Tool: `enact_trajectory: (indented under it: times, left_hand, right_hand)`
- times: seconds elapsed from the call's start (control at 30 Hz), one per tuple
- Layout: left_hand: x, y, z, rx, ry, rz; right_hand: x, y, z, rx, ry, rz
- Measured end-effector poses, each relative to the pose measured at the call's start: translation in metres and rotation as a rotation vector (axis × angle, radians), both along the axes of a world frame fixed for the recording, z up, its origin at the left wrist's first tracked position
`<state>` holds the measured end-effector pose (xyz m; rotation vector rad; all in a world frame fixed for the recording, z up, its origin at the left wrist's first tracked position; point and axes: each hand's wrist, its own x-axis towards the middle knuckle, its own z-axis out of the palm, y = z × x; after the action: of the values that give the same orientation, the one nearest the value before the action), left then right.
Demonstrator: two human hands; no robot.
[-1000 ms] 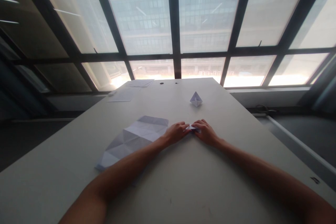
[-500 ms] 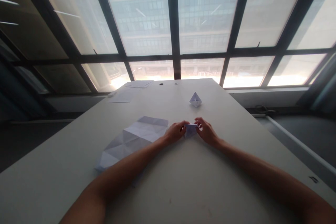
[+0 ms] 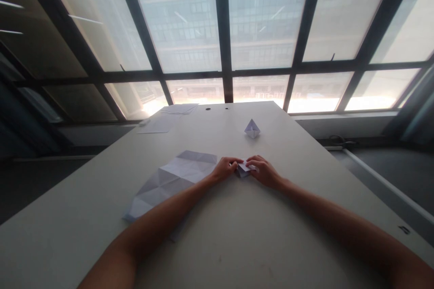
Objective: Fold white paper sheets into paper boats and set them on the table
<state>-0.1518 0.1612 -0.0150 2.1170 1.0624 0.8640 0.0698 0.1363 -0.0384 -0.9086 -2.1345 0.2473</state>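
My left hand (image 3: 226, 169) and my right hand (image 3: 263, 171) meet on the white table (image 3: 237, 235), both pinched on a small folded piece of white paper (image 3: 242, 169) that lies between them. Only a sliver of that paper shows between the fingers. A finished paper boat (image 3: 252, 128) stands farther back, apart from the hands. A large creased sheet of paper (image 3: 172, 178) lies flat just left of my left hand, partly under my left forearm.
Several flat sheets of paper (image 3: 169, 117) lie at the table's far left corner. Two small dark holes (image 3: 217, 109) sit near the far edge. Tall windows with dark frames (image 3: 224, 72) rise behind the table.
The hands drew slightly apart, showing more of the small folded paper, then closed in on it again. Nothing else on the table moved.
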Motion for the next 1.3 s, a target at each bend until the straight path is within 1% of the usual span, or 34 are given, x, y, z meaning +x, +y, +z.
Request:
enact_trajectory:
  times: [0.17,0.27,0.4,0.5,0.57,0.63,0.7,0.77,0.8,0.87,1.03,1.13,1.23,1.3]
  left_hand:
    - [0.001,-0.001,0.002,0.002,-0.004,-0.038]
    - [0.002,-0.002,0.004,0.006,-0.003,-0.022]
    - [0.002,-0.002,0.006,0.008,-0.009,-0.022]
    - [0.001,0.0,0.004,-0.018,-0.05,-0.032]
    - [-0.001,0.002,0.002,-0.059,-0.108,-0.038]
    - [-0.002,0.003,0.0,-0.143,-0.171,-0.046]
    - [-0.002,0.002,0.0,-0.241,-0.224,-0.058]
    - [-0.001,-0.001,0.002,-0.307,-0.262,-0.079]
    - [0.0,-0.002,0.003,-0.327,-0.279,-0.091]
    - [0.001,-0.006,0.005,-0.35,-0.31,-0.115]
    - [0.004,-0.008,0.003,-0.353,-0.34,-0.153]
    - [0.003,-0.007,0.003,-0.339,-0.257,-0.169]
    - [0.003,-0.007,0.004,-0.341,-0.152,-0.193]
    - [0.003,-0.008,0.005,-0.367,-0.115,-0.19]
  right_hand:
    - [-0.001,-0.008,0.008,0.002,-0.083,0.034]
    - [-0.001,-0.012,0.012,0.018,-0.12,0.063]
    - [-0.002,-0.01,0.009,-0.014,-0.104,0.05]
    - [-0.001,-0.005,0.006,-0.033,-0.071,0.027]
    - [0.0,-0.003,0.004,-0.032,-0.047,-0.019]
    - [0.001,-0.001,0.003,-0.037,-0.034,-0.111]
    - [0.002,0.001,0.002,-0.07,-0.025,-0.223]
    - [0.002,0.004,0.0,-0.125,-0.002,-0.278]
    - [0.002,0.006,0.0,-0.157,0.021,-0.271]
    - [0.001,0.007,0.0,-0.244,0.104,-0.195]
    - [-0.004,0.001,0.005,-0.554,0.387,0.102]
    - [-0.008,-0.005,0.006,-0.683,0.444,0.161]
    - [-0.011,-0.008,0.005,-0.733,0.458,0.188]
    - [-0.013,-0.01,0.006,-0.749,0.463,0.196]
